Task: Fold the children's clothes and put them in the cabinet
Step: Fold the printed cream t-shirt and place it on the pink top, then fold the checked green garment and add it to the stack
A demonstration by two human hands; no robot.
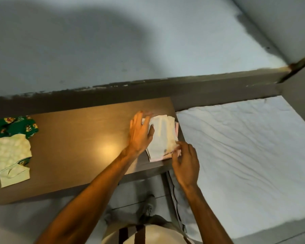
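Observation:
A small stack of folded pale clothes (163, 136), cream on top with pink edges below, lies at the right end of the brown table (81, 143). My left hand (140, 132) rests flat on the stack's left side, fingers spread. My right hand (185, 161) touches the stack's near right corner with its fingertips; whether it pinches the cloth I cannot tell. At the table's left end lie an unfolded pale green garment (9, 155) and a dark green printed one (16, 126).
A bed with a rumpled white sheet (245, 152) stands right against the table's right end. A grey wall with a dark lower band (148, 92) runs behind the table. My feet and the tiled floor (148, 205) show below the table edge.

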